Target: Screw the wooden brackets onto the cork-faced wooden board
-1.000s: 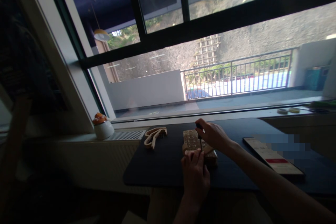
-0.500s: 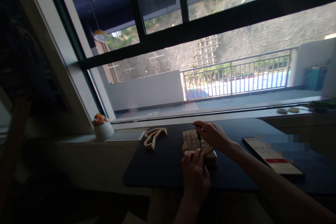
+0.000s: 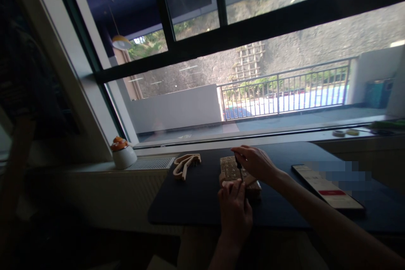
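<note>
A small wooden block assembly (image 3: 230, 168) lies on the dark mat (image 3: 196, 198) in front of the window. My right hand (image 3: 256, 163) is closed around the dark handle of a screwdriver (image 3: 239, 169), whose thin shaft points down onto the wooden piece. My left hand (image 3: 234, 211) rests at the near edge of the wooden piece with its fingers curled against it, holding it in place.
A loose curved wooden part (image 3: 185, 163) lies on the mat to the left. A white jar with an orange lid (image 3: 122, 153) stands on the sill beside a white vent grille (image 3: 151, 163). A phone (image 3: 327, 187) lies to the right. Tape rolls (image 3: 339, 133) sit on the far sill.
My right hand has shifted slightly on the screwdriver handle, as in a small turn. The left hand and the wooden piece stay where they were.
</note>
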`<state>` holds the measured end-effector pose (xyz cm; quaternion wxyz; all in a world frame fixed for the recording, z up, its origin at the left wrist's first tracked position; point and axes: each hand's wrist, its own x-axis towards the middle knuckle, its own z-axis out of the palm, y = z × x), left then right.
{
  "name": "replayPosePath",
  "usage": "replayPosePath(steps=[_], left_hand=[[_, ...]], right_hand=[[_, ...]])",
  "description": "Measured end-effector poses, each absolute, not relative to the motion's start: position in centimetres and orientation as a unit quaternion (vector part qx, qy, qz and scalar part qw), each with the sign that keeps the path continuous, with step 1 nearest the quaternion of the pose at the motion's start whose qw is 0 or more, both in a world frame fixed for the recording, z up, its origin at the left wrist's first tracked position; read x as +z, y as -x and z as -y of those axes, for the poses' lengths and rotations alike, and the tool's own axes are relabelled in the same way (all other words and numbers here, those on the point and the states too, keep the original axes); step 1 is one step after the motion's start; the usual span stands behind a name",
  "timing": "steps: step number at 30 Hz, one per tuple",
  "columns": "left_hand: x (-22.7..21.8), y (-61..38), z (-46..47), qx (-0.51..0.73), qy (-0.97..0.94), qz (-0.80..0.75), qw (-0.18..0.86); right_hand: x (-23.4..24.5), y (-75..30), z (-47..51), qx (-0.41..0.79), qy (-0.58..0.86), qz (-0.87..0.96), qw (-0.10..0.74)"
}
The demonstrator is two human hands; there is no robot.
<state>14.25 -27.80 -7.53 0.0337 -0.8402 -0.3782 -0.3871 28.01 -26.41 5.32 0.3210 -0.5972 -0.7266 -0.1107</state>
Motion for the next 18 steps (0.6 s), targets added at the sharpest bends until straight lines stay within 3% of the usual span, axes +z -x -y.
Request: replayPosePath(steps=[18], left_hand=[[-7.57, -14.26, 27.87, -0.391, 0.837, 0.378, 0.067]], right_hand=[[5.77, -28.37, 26.47, -0.116, 0.604, 0.728, 0.301]])
